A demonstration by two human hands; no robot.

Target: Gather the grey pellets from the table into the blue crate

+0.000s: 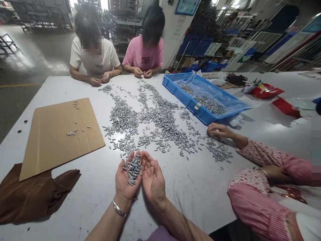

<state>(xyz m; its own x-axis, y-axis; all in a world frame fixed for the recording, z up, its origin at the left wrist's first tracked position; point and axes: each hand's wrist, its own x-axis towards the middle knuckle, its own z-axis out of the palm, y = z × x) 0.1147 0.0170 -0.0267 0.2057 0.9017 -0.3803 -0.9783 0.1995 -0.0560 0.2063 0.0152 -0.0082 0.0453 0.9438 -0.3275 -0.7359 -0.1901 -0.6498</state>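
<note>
My left hand (124,180) lies palm up over the white table (200,187), cupped, with a heap of small grey oval metal pieces (134,169) resting in it. My right hand (152,179) is palm up beside it, touching its edge, fingers stretched and holding nothing. A silver bracelet (118,209) circles my left wrist. Just beyond my fingertips a wide scatter of the same grey pieces (155,120) covers the table's middle.
A cardboard sheet (50,140) with a few pieces lies left, a brown cloth (32,197) below it. A blue bin (203,98) of pieces stands at the back right. A person's hand (219,130) in a pink sleeve rests at right. Two persons sit opposite.
</note>
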